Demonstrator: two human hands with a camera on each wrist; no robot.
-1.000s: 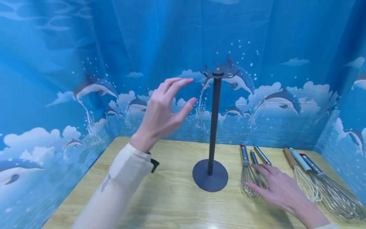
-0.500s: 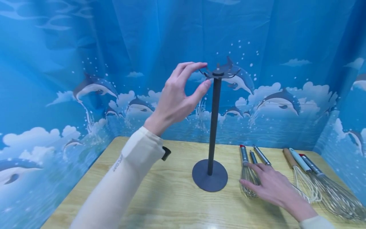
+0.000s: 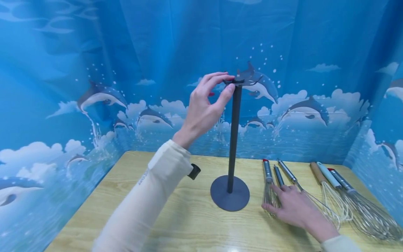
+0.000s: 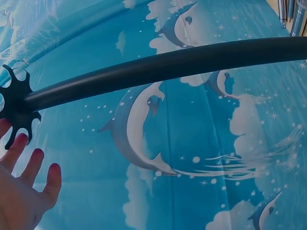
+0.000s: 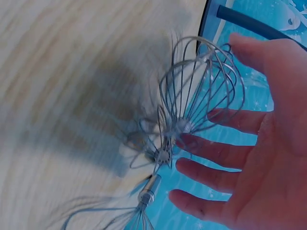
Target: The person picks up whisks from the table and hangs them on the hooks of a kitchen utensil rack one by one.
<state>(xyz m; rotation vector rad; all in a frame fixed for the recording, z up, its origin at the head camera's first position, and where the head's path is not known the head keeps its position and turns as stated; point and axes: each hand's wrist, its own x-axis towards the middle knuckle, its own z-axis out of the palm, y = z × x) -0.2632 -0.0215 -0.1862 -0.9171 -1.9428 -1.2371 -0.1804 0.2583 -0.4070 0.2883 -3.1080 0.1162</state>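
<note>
Pinching the notched top disc [image 3: 239,81] of the dark stand [image 3: 232,140] with my left hand [image 3: 204,105]; stand upright mid-bench [image 3: 176,224]. Right hand [image 3: 292,206], fingers spread, rests on whisks [image 3: 270,196] just right of the stand's base.

We see a matt dark metal stand [image 3: 232,140] on a glossy pale wood-grain surface [image 3: 176,220]; right of the stand lie shiny wire whisks [image 3: 315,196], one wooden-handled; printed cloth [image 3: 94,70] hangs behind.
</note>
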